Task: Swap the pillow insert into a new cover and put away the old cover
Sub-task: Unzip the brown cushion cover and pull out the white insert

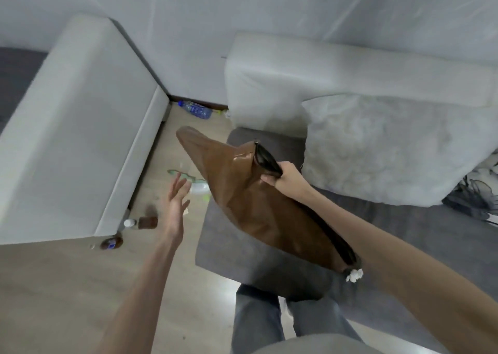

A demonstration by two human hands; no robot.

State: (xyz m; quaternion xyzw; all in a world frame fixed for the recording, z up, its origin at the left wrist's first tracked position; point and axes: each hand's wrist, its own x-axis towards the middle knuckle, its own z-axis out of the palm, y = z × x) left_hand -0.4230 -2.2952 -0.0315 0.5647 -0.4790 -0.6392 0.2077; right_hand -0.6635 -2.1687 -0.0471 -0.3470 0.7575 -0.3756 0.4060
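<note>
While the right hand [283, 177] grips the brown cover [258, 205] over the grey sofa [404, 232], the left hand [176, 200] spreads open.

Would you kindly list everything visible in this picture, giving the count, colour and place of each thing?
cover: one, brown, empty, held over the sofa seat's front corner
pillow insert: one, white, on the sofa seat against the backrest
stuffing tuft: one, white, at the cover's near corner
patterned fabric: one, dark grey and white, at the right edge of the seat
sofa: one, grey seat, white back
second sofa: one, white, on the left
bottles: several, clear and brown, on the floor
floor: light wood
legs: grey trousers, bottom centre
left hand: open, fingers spread, holding nothing
right hand: grips the cover's zip edge
</note>
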